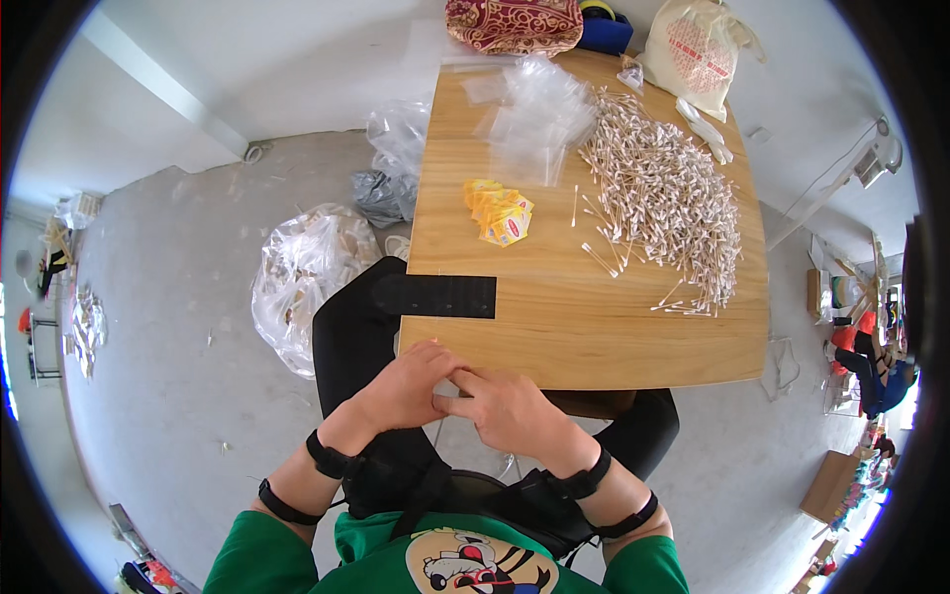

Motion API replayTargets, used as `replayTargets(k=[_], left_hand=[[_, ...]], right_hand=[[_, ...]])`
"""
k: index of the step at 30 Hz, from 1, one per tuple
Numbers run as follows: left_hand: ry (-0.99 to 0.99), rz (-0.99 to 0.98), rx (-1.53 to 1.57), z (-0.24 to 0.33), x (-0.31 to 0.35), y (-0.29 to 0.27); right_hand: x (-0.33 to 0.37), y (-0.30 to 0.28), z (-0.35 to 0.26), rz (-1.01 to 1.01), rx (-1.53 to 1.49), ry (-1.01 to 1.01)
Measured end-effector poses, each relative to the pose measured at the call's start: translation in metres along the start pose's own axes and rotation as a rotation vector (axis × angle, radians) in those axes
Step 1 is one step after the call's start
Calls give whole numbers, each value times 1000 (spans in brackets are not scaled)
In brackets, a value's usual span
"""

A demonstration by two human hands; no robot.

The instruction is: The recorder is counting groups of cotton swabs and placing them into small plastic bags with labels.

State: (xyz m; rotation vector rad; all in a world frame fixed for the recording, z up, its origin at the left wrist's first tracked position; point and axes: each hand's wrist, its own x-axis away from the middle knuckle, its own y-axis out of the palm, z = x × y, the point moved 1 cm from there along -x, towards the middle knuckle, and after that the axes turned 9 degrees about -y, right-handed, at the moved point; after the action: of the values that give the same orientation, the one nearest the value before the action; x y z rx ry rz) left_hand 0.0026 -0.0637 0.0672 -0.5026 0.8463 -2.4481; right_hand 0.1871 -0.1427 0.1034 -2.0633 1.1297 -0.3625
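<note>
My left hand (411, 381) and my right hand (510, 411) meet just in front of the table's near edge, above my lap. The right thumb and forefinger stretch out with a gap between them and touch the left hand. The left fingers extend toward the right hand, partly covered by it. Nothing shows in either hand. Beyond them on the wooden table (574, 346) lie a black strip (445, 296), a small pile of yellow printed packets (500, 213) and a large heap of cotton swabs (663, 193). Several loose swabs lie at the heap's left side.
Clear plastic bags (544, 114) lie at the table's back, near a patterned red cloth bag (515, 25), a blue tape dispenser (604, 30) and a cream drawstring bag (696, 54). A filled plastic sack (312, 287) stands on the floor, left. Another person (881, 376) is far right.
</note>
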Motion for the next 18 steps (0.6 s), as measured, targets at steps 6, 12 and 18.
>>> replayTargets(k=[6, 12, 18], left_hand=[[-261, 415, -202, -47, 2, -51], [-466, 326, -588, -110, -18, -60], [-312, 341, -564, -79, -40, -56]], right_hand=[[18, 0, 48, 541, -317, 232], [56, 16, 117, 805, -220, 447], [57, 17, 113, 853, -39, 403]])
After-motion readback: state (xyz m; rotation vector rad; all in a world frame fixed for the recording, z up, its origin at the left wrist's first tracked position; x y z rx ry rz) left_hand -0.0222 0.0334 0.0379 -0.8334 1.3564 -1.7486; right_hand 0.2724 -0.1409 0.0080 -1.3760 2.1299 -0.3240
